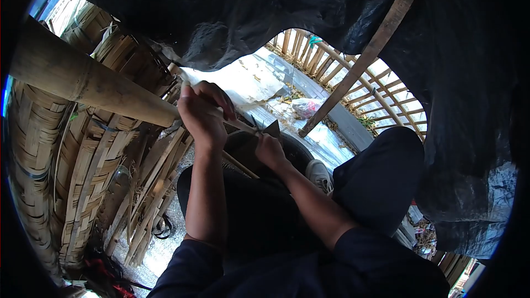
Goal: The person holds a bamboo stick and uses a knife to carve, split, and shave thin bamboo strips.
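My left hand [203, 115] is closed around a pale, thin bamboo strip [240, 126]. The strip slants down and to the right towards my right hand [269, 150]. That hand is a fist around what looks like a knife [271, 128]; a dark pointed blade shows above the knuckles and its handle is hidden by the fingers. Blade and strip meet or overlap just above the fist, but whether they touch I cannot tell. Beneath both hands lies a dark rounded thing [237, 146], in shadow between my legs.
A thick bamboo pole [88, 80] juts in from the left, ending near my left forearm. Woven bamboo baskets [41, 149] and loose split strips [146, 209] stand beside it. Black plastic sheeting [221, 11] hangs overhead, with a flat wooden slat [364, 58] and a bamboo lattice fence [381, 96].
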Demonstrator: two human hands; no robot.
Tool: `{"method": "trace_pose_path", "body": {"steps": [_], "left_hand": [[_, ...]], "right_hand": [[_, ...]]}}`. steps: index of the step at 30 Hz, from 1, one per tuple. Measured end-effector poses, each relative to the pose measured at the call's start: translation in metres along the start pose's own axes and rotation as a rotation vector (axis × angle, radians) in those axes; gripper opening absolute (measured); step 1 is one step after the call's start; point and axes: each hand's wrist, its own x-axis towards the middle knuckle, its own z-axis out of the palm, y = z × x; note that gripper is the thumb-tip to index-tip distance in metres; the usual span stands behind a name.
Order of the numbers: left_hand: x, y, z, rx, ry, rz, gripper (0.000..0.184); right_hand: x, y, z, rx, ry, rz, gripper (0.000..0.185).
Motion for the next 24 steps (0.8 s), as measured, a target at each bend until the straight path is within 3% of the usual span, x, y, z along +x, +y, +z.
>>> {"method": "trace_pose_path", "body": {"steps": [2, 5, 8, 11, 13, 14, 17, 19, 20, 22, 24], "left_hand": [[0.004, 0.003, -0.006, -0.065, -0.041, 0.047, 0.061], [0.001, 0.001, -0.013, -0.108, -0.094, 0.041, 0.063], [-0.002, -0.003, -0.015, -0.111, -0.136, 0.046, 0.064], [0.0, 0.0, -0.01, -0.119, -0.099, 0.048, 0.062], [0.0, 0.0, -0.01, -0.126, -0.065, 0.053, 0.061], [0.0, 0.0, -0.012, -0.127, -0.051, 0.059, 0.06], [0.0, -0.004, -0.018, -0.151, -0.095, 0.073, 0.06], [0.002, -0.004, -0.018, -0.171, -0.154, 0.075, 0.061], [0.001, -0.003, -0.014, -0.135, -0.113, 0.066, 0.061], [0.0, -0.002, -0.012, -0.103, -0.069, 0.049, 0.061], [0.002, 0.0, -0.014, -0.142, -0.062, 0.053, 0.061]], "right_hand": [[0.0, -0.029, -0.007, -0.074, -0.006, 0.015, 0.022], [-0.006, -0.025, -0.01, 0.056, 0.112, -0.14, 0.023], [-0.008, 0.015, -0.007, 0.023, -0.006, -0.097, 0.023], [-0.003, -0.029, -0.013, -0.191, -0.085, 0.009, 0.023], [-0.009, -0.054, -0.014, 0.003, 0.132, -0.207, 0.021], [-0.012, -0.032, -0.005, 0.001, 0.13, -0.209, 0.021], [-0.013, 0.04, 0.016, -0.216, -0.016, -0.191, 0.019], [-0.008, 0.032, 0.004, -0.542, -0.045, -0.524, 0.015], [-0.008, 0.019, 0.005, -0.538, -0.05, -0.522, 0.015], [-0.006, -0.049, -0.014, 0.029, 0.011, -0.119, 0.015], [-0.009, -0.032, -0.003, 0.055, 0.071, -0.201, 0.016]]}}
